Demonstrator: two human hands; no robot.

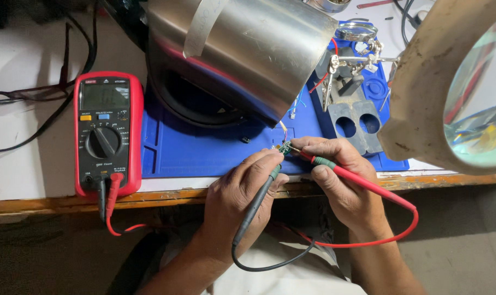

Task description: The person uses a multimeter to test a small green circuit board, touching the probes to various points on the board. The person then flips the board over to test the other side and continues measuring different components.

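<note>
Over blue mat (204, 153): left hand (242, 191) grips black probe (256, 205), right hand (340, 175) grips red probe (357, 180), both on small board (284, 147).

hands: two, left hand (247, 192) and right hand (338, 173)
test probes: two, black probe (259, 201) and red probe (362, 183)
multimeters: one, red multimeter (107, 133)
small circuit boards: one, green circuit board (284, 147)
blue work mats: one, blue mat (204, 150)
steel kettles: one, steel kettle (248, 49)
magnifier lamps: one, magnifier lamp (455, 93)
clip stands: one, clip stand (352, 65)
</note>
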